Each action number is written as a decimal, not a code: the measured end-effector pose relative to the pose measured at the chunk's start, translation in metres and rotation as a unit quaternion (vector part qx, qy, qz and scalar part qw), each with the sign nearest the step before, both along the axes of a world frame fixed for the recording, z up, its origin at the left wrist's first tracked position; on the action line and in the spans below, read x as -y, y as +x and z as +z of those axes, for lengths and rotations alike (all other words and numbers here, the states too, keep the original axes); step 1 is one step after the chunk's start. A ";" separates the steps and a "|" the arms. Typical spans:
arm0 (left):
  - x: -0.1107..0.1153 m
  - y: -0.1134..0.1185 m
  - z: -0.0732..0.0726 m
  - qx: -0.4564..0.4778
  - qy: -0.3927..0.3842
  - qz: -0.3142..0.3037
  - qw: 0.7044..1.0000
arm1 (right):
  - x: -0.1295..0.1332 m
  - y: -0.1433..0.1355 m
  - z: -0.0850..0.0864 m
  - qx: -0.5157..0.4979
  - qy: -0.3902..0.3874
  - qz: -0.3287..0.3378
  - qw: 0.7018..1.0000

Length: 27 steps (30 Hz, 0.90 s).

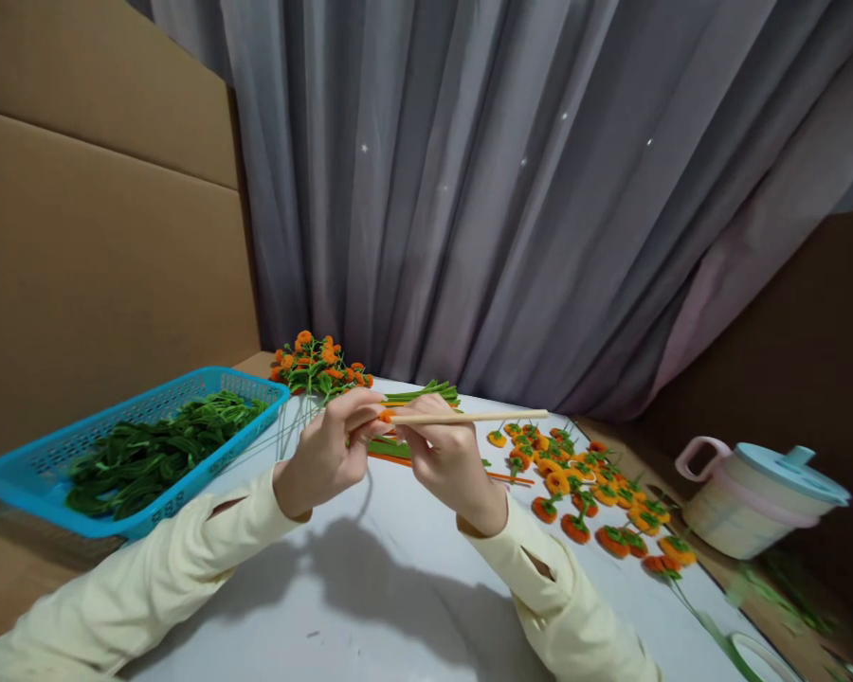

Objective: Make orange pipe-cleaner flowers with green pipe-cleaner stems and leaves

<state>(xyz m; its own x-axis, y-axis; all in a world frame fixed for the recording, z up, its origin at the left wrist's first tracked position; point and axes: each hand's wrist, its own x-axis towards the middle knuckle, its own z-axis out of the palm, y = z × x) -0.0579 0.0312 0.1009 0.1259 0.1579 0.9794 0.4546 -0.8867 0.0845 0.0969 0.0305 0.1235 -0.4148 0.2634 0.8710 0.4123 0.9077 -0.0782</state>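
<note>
A thin pale wooden stick (501, 416) lies level across my right hand (459, 464), whose fingers are closed around it. Its left end meets a small orange fuzzy piece (386, 415), pinched in the fingertips of my left hand (331, 450). Both hands are close together above the white tabletop (398, 549), casting a shadow on it. Behind them lie green fuzzy stems (430, 391) and some orange ones (390, 458), partly covered by my hands. To the right, several orange and yellow fuzzy flower heads (556, 483) with green bases are spread out.
On the left, a blue plastic basket (213, 464) holds dark green fuzzy leaves (156, 450). A bunch of orange flowers (317, 365) lies at the back left. At right stand a lidded jug (746, 502) and a roll of green tape (757, 658). A grey curtain (455, 189) hangs behind.
</note>
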 end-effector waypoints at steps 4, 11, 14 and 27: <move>-0.005 -0.006 0.000 -0.042 0.092 0.097 0.990 | 0.012 -0.002 0.002 -0.024 -0.047 -0.003 0.999; 0.000 -0.006 0.011 -0.104 0.087 0.082 0.987 | 0.023 0.001 0.015 0.014 -0.180 0.042 0.983; -0.001 -0.006 0.011 -0.100 0.085 0.089 0.987 | 0.025 0.004 0.018 0.042 -0.205 0.036 0.977; -0.005 -0.006 0.008 -0.109 0.057 0.098 0.988 | 0.033 0.007 0.014 0.170 -0.134 -0.095 0.972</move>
